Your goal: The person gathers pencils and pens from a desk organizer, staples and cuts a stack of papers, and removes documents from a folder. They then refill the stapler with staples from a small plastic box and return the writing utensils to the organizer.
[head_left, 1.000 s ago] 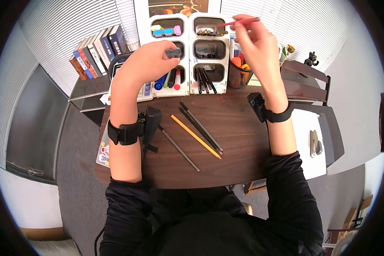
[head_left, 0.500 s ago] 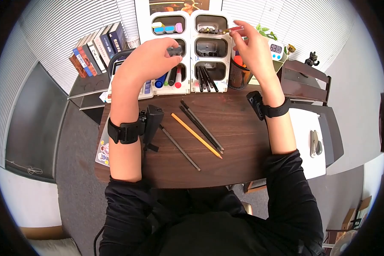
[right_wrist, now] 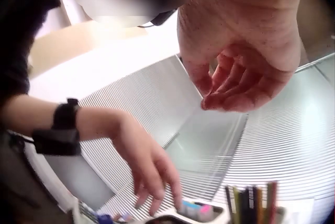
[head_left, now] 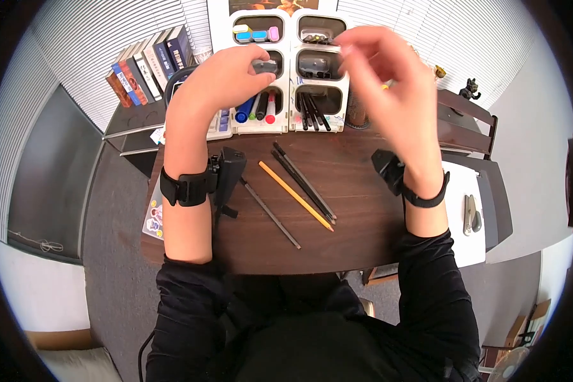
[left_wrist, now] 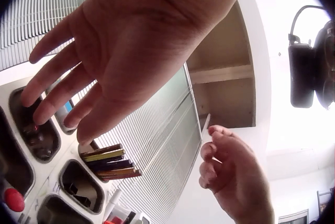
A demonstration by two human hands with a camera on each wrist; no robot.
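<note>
My left hand (head_left: 232, 73) hovers over the left column of a white organizer (head_left: 290, 89), fingers loosely bent. In the left wrist view its fingers (left_wrist: 55, 69) are spread with nothing in them. My right hand (head_left: 395, 83), blurred, is by the organizer's upper right corner. The right wrist view shows its fingers (right_wrist: 246, 85) curled, thumb near the index finger. A thin pale stick shape (left_wrist: 207, 123) shows at its fingertips in the left wrist view; I cannot tell whether they pinch it. Several coloured pencils (left_wrist: 112, 162) stand in the upper right compartment.
An orange pencil (head_left: 296, 196), a grey pencil (head_left: 270, 213) and two dark pencils lie on the brown desk (head_left: 356, 223). Markers (head_left: 261, 107), black pens (head_left: 312, 112) and highlighters (head_left: 259, 35) fill other compartments. A mesh pen cup (head_left: 358, 114) stands right of the organizer.
My right hand brought a red pencil to the upper right compartment, then pulled back right and up. The red pencil no longer shows in the head view. The left hand keeps its place.
</note>
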